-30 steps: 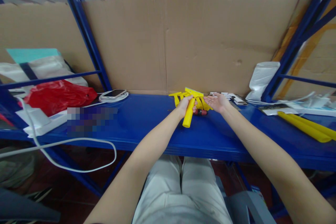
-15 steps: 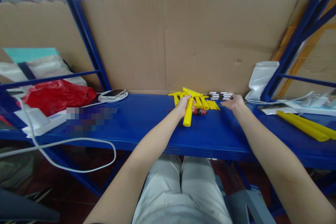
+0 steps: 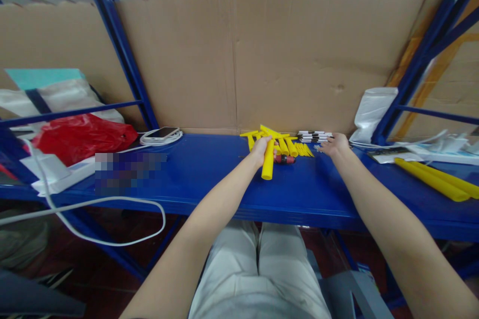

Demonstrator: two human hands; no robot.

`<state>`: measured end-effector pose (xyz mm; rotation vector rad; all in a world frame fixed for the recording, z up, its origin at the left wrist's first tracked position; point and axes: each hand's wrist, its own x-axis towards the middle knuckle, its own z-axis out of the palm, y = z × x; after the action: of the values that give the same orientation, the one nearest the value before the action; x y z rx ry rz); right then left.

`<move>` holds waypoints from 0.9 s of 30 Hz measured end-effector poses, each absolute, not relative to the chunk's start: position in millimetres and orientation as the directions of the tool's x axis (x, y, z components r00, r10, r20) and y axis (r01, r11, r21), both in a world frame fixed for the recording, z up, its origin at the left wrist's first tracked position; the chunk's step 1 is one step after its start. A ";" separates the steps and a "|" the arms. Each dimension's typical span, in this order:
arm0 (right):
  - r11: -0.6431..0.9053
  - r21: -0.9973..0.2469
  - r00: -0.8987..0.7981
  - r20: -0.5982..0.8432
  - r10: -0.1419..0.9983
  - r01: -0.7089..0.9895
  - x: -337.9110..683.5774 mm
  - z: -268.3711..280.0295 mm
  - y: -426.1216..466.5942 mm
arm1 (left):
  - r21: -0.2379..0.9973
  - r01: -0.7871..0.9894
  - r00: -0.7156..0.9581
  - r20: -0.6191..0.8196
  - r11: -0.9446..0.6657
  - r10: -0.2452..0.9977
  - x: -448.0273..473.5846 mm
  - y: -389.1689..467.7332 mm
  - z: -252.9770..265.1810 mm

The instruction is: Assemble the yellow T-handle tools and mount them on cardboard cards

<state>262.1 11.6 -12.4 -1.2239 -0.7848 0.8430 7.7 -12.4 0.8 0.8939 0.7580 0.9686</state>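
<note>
- Head view, centre: the left hand (image 3: 261, 151) grips a yellow tube (image 3: 267, 165), its near end short of the blue table's (image 3: 209, 172) front edge.
- Right of centre: the right hand (image 3: 336, 145), fingers spread beside small pieces (image 3: 317, 148) (too tiny to identify).
- Left of centre: tabletop stretches toward coiled cable (image 3: 175, 136).

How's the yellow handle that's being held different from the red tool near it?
The yellow handle looks yellow all over; the red tool has black parts too. The left hand grips the yellow handle, while the red tool lies on the blue table. The yellow handle points toward the person; the red tool lies sideways.
</note>
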 end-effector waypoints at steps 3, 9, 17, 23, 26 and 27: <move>0.089 -0.965 0.494 -0.047 0.868 -0.248 245.3 -0.8 -0.7 | 0.892 -0.367 0.303 -0.155 0.265 0.940 7.7 -13.6 2.8; 0.095 -0.995 0.190 0.089 0.978 -0.021 200.7 16.3 -26.8 | 0.889 -0.425 0.193 -0.094 0.169 0.977 9.9 -13.3 2.0; 0.086 -0.883 -0.231 -0.026 0.973 0.461 186.5 8.0 -38.3 | 0.924 -0.374 0.102 -0.040 0.076 0.994 13.6 -8.2 -3.6; 0.165 -0.803 -0.313 -0.029 0.949 0.573 188.1 -7.0 -28.4 | 0.931 -0.360 0.063 -0.043 0.063 0.997 15.5 -3.4 -9.3; 0.180 -0.793 -0.340 -0.036 0.940 0.582 188.6 -11.1 -25.1 | 0.946 -0.317 0.079 -0.044 0.067 0.996 15.6 -3.1 -9.3; 0.186 -0.788 -0.348 -0.038 0.937 0.587 188.8 -11.4 -24.7 | 0.949 -0.308 0.081 -0.042 0.065 0.996 15.6 -3.2 -9.0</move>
<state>188.8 -24.7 -11.4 -1.4250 -2.0097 1.0144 15.6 -3.2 -9.0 0.9710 0.9485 1.2501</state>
